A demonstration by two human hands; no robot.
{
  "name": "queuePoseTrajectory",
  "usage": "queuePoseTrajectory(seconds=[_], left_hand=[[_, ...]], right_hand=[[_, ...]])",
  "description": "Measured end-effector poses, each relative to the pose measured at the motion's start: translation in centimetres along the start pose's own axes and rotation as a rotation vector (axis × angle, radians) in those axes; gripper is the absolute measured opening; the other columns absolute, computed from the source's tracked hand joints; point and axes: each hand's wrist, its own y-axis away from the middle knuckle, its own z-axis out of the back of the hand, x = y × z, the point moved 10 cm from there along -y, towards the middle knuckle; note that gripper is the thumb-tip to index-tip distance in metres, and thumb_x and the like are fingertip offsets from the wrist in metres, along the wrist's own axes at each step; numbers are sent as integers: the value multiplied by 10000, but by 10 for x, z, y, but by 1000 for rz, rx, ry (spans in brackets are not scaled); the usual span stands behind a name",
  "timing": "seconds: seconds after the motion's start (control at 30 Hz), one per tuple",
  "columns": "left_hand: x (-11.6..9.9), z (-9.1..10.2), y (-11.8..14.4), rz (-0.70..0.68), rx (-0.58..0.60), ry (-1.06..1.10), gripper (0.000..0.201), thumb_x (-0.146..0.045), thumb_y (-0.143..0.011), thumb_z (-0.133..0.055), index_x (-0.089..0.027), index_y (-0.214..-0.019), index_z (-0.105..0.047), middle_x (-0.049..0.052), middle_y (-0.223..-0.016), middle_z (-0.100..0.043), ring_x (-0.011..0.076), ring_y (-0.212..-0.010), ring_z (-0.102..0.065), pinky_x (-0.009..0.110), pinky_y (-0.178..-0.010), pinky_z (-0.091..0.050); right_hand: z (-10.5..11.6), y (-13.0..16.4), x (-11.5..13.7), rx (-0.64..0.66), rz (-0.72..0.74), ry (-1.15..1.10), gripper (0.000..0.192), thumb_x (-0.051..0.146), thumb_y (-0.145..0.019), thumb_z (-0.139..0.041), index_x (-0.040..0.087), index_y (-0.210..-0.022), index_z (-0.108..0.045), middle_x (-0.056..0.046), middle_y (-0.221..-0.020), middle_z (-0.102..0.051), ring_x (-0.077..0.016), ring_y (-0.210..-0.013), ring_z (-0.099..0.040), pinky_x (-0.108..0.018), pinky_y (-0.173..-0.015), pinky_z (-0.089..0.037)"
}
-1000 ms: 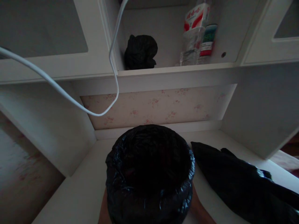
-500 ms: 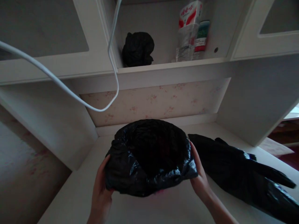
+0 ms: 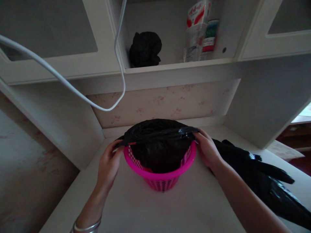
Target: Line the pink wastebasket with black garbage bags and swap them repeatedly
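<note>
A bright pink plastic basket (image 3: 161,176) with slotted sides stands on the white desktop in front of me. A black garbage bag (image 3: 157,131) lines its inside and still folds over the far part of the rim. My left hand (image 3: 110,158) pinches the bag's edge at the left of the rim. On the opposite side my right hand (image 3: 206,145) grips the same edge. Between the hands the bag's edge is stretched across the basket, and the near rim is bare. A silver bracelet (image 3: 88,226) circles my left wrist.
More black plastic bags (image 3: 257,174) lie on the desktop (image 3: 155,213) to the right. Overhead, a shelf holds a bunched black bag (image 3: 145,48), a clear bottle (image 3: 195,35) and a can (image 3: 210,35). A white cable (image 3: 73,90) hangs across the upper left.
Both hands have lifted the bag's edge off the near rim and moved it up and away from me. The pink basket beneath has come into sight.
</note>
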Motion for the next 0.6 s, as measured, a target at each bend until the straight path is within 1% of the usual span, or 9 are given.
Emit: queuePoseTrajectory(seconds=[0.07, 0.13, 0.2, 0.3, 0.37, 0.43, 0.5, 0.57, 0.6], left_hand=[[-1, 2, -10, -14, -4, 25, 407, -531, -796, -779, -233, -1072, -769, 57, -1114, -777, 272, -1055, -696, 369, -941, -510], [-2, 6, -21, -14, -30, 41, 405, -524, -780, -799, -219, -1047, -778, 61, -1057, -780, 259, -1006, -696, 364, -920, -496], [-3, 9, -33, -7, -58, 64, 405, -530, -774, -810, -203, -1012, -783, 53, -959, -771, 235, -914, -683, 346, -854, -480], [-8, 4, -49, -2, -71, 150, 365, -520, -776, -824, -191, -926, -778, 28, -845, -733, 188, -805, -642, 300, -729, -435], [-10, -1, -57, 11, -69, 257, 340, -507, -783, -823, -190, -889, -760, 19, -838, -721, 167, -775, -640, 281, -673, -418], [-9, -5, -63, 42, -72, 394, 314, -489, -801, -809, -197, -895, -741, 11, -874, -731, 149, -738, -659, 278, -677, -452], [-6, -2, -68, 77, -97, 536, 251, -442, -838, -783, -218, -937, -730, -9, -926, -749, 138, -724, -682, 296, -748, -518], [-1, 8, -73, 105, -145, 667, 170, -386, -887, -743, -239, -967, -717, -40, -958, -760, 137, -766, -705, 311, -844, -556], [2, 14, -76, 118, -166, 725, 135, -359, -914, -717, -239, -975, -710, -49, -974, -764, 139, -818, -715, 308, -890, -559]], right_hand=[[-3, -22, 16, -3, 53, 29, 357, 483, -677, -845, 239, -930, -783, -30, -943, -782, -237, -927, -704, -331, -806, -550], [-9, -43, 33, -15, 122, 56, 333, 459, -665, -851, 218, -886, -789, -24, -883, -765, -211, -882, -681, -333, -833, -531], [-18, -60, 52, -33, 203, 75, 325, 471, -690, -835, 205, -870, -786, -16, -831, -738, -201, -851, -662, -356, -864, -522], [-39, -74, 81, -47, 328, 91, 318, 488, -747, -794, 211, -902, -773, -14, -848, -725, -214, -915, -667, -390, -936, -524], [-56, -79, 96, 5, 384, 57, 341, 485, -771, -774, 238, -1005, -757, -22, -1001, -747, -219, -1021, -678, -386, -980, -534], [-72, -79, 104, 108, 387, -29, 476, 452, -748, -805, 289, -1184, -707, -21, -1295, -696, -219, -1153, -669, -378, -1014, -548], [-79, -70, 103, 185, 341, -96, 739, 395, -691, -877, 341, -1374, -600, -25, -1562, -514, -236, -1263, -639, -385, -1040, -556], [-74, -46, 97, 176, 301, -81, 947, 367, -654, -933, 366, -1493, -492, -41, -1682, -352, -268, -1324, -613, -395, -1042, -566], [-69, -27, 95, 164, 305, -46, 978, 382, -668, -938, 369, -1521, -460, -52, -1696, -327, -286, -1336, -609, -401, -1026, -579]])
